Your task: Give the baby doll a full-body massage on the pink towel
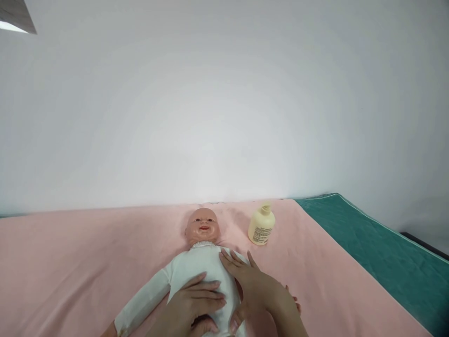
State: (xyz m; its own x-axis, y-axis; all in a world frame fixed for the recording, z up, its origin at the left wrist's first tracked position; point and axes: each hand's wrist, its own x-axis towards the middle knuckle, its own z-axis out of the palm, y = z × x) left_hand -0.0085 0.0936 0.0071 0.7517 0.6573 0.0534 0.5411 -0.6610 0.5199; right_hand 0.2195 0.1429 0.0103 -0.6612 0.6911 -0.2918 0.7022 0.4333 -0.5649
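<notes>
A baby doll (196, 262) in a white cloth body lies on its back with its head toward the wall. My left hand (199, 299) rests on the doll's belly, fingers stretched out and pointing right. My right hand (247, 281) lies on the upper chest near the doll's shoulder, its fingers extended and slightly spread. Behind my right wrist, a few small doll fingers (296, 302) peek out; most of that arm is hidden. A pale yellow pump bottle (262, 227) with printed text stands beside the doll's head, apart from both hands.
Under the doll spreads a pink cloth (70, 262), with a green cover (379, 248) showing along the right side. A plain white wall (210, 103) rises behind. At the far right edge sits a dark object (424, 245).
</notes>
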